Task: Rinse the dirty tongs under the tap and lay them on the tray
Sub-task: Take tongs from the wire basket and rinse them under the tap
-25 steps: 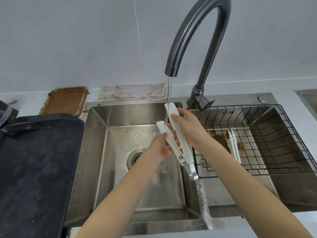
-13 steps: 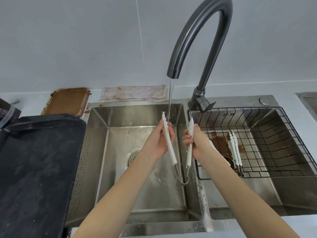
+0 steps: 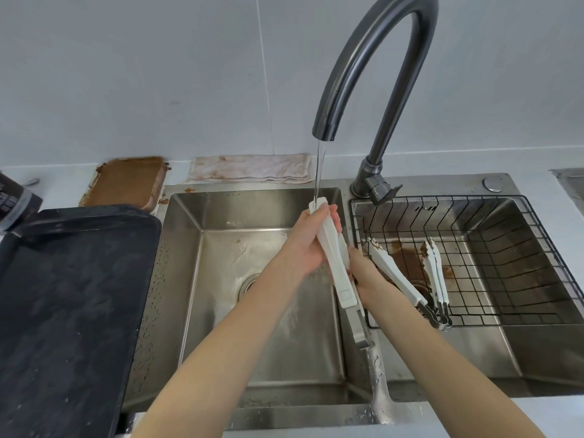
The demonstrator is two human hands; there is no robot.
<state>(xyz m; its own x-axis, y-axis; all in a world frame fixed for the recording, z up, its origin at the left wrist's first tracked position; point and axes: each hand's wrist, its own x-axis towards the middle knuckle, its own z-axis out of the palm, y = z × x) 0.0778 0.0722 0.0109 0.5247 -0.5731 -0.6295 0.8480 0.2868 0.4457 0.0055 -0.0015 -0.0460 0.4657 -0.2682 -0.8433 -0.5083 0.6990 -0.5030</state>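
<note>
Over the left sink basin, near its right edge, both hands curl round the closed white tongs under the tap: left hand high, right hand low; the black tray lies past the basin's left edge.

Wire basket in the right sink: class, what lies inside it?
Inside the wire basket lie two dirty white tongs and over brown residue; the right hand covers its near-left corner.

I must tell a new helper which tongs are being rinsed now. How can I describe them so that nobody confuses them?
Find the dark curved tap over the left sink basin; its water falls on white tongs held closed and upright. The left hand grips them and the right hand holds them lower. The other tongs lie untouched in the wire basket.
</note>
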